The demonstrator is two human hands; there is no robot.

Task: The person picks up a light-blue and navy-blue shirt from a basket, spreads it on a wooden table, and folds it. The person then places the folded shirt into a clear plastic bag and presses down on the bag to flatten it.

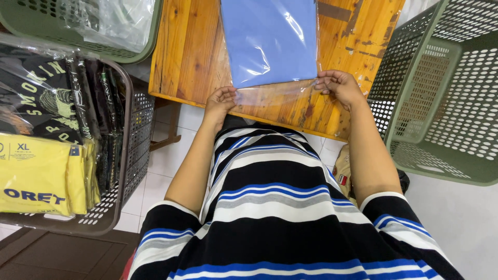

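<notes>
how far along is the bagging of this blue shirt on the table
Done: the folded blue shirt already sits inside the clear plastic bag on the wooden table. In hand: the left hand and right hand pinch the bag's open flap at its near edge. Left: the flap is not yet folded shut, and the bag is not in any basket.

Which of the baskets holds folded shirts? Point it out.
The brown basket at the person's left: black and yellow bagged shirts fill it. The green basket on the right holds only another green basket, and the green one at top left holds clear plastic.
</notes>
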